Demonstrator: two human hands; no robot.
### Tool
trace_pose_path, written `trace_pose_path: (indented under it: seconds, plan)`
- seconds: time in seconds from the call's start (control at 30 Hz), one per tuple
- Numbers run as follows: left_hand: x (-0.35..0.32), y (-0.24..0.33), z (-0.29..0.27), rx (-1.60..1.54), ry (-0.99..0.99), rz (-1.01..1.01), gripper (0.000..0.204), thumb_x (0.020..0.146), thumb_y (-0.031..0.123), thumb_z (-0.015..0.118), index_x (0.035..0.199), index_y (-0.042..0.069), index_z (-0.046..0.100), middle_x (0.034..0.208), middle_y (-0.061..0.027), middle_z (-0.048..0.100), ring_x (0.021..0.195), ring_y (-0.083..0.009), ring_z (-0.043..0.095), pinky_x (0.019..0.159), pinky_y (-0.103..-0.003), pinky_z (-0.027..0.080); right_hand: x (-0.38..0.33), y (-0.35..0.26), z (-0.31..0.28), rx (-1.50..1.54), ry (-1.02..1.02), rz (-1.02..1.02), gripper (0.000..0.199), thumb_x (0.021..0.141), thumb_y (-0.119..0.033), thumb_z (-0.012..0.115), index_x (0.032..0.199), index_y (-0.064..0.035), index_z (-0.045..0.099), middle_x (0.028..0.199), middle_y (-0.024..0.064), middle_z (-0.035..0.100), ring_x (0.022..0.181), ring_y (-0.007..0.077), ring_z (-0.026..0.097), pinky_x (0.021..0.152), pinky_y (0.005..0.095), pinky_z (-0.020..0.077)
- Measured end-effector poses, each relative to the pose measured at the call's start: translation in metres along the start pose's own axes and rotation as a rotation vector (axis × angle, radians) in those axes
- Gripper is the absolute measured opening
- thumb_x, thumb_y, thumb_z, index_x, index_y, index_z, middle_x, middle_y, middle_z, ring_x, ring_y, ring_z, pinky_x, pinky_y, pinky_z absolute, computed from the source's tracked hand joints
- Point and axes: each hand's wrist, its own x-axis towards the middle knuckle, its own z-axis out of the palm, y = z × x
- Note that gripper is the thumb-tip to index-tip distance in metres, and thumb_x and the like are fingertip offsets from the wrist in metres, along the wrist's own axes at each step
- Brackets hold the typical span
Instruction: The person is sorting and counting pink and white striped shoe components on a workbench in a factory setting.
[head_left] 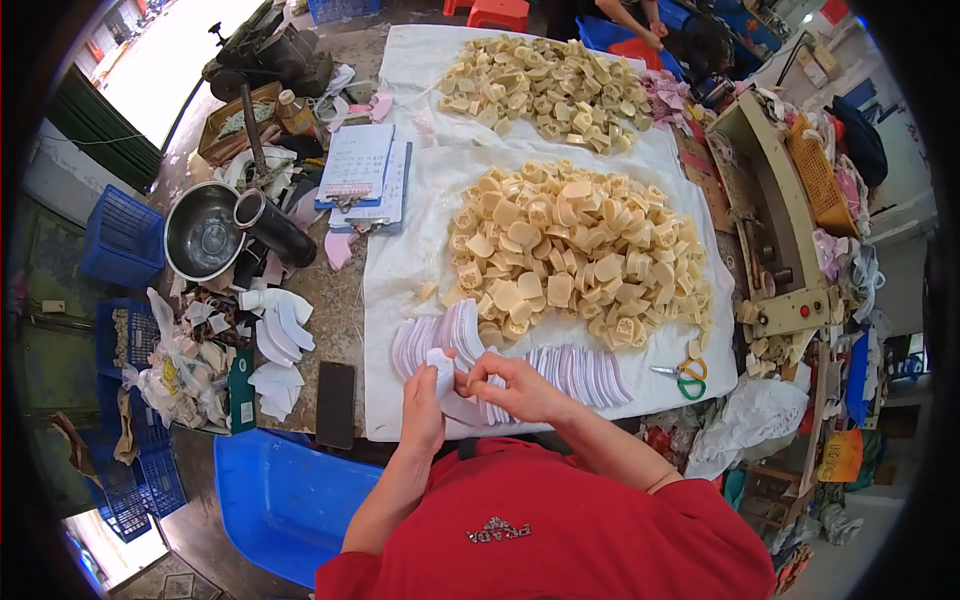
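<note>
My left hand (424,408) is closed around a small white curved piece (440,368), held upright between thumb and fingers. Close beside it, my right hand (520,388) has its fingertips pinched together; whatever they grip is too small to make out. Under and around both hands, rows of thin white curved pieces (585,376) stand on edge on a white cloth (400,270). A large heap of cream-coloured moulded pieces (560,250) lies just beyond them. To the right of the rows rest scissors (688,378) with green and orange handles.
Farther off is a second heap of duller moulded pieces (545,90). On the left are clipboards (358,165), a metal bowl (203,230), a dark cylinder (275,228) and a black phone (336,404). A blue tub (285,500) sits below the table edge. Another person's hands (650,30) show at the back.
</note>
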Motion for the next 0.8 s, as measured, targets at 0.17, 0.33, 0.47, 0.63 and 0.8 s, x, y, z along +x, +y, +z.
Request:
trace_pose_path:
  seconds: [0.17,0.33,0.47,0.63,0.8]
  plan:
    - [0.003,-0.005,0.0,0.581,-0.042,0.304,0.038,0.088,0.007,0.038,0.123,-0.006,0.042,0.092,-0.0153,0.057,0.082,-0.0244,0.056,0.074,-0.033,0.044,0.009,-0.013,0.01,-0.133,0.177,0.187,0.015,0.086,-0.015,0.057,0.091,-0.0014,0.059,0.083,0.0077,0.059,0.07,0.019,0.054,0.07,0.0304,0.0431]
    - [0.003,-0.001,0.008,0.997,-0.104,0.597,0.048,0.08,-0.006,0.045,0.127,-0.007,0.035,0.101,-0.0248,0.051,0.09,-0.0395,0.052,0.08,-0.043,0.042,0.013,-0.01,0.004,-0.365,0.169,0.055,0.015,0.085,-0.014,0.058,0.089,0.0009,0.06,0.078,0.0105,0.059,0.07,0.0219,0.055,0.065,0.0324,0.0437]
    - [0.005,0.0,0.008,1.237,-0.106,0.646,0.056,0.075,-0.006,0.049,0.128,-0.011,0.029,0.097,-0.0253,0.05,0.088,-0.0398,0.05,0.078,-0.044,0.041,0.013,-0.016,0.004,-0.461,0.19,0.031,0.016,0.08,-0.013,0.056,0.08,0.0031,0.058,0.073,0.017,0.058,0.074,0.0309,0.055,0.065,0.0392,0.043]
    - [0.005,0.001,0.015,1.325,-0.067,0.652,0.057,0.076,-0.004,0.05,0.127,-0.013,0.027,0.093,-0.0247,0.05,0.084,-0.0385,0.05,0.076,-0.044,0.041,0.014,-0.012,-0.001,-0.315,0.167,0.127,0.014,0.083,-0.01,0.057,0.084,0.0028,0.06,0.072,0.0131,0.058,0.07,0.0211,0.056,0.065,0.0322,0.0439]
    - [0.004,0.004,0.02,1.368,-0.051,0.65,0.056,0.077,-0.001,0.049,0.127,-0.013,0.027,0.092,-0.0242,0.05,0.083,-0.0382,0.05,0.075,-0.044,0.041,0.014,-0.011,-0.002,-0.308,0.171,0.152,0.013,0.082,-0.01,0.056,0.083,0.0029,0.059,0.074,0.0116,0.059,0.069,0.0184,0.055,0.065,0.0308,0.0443]
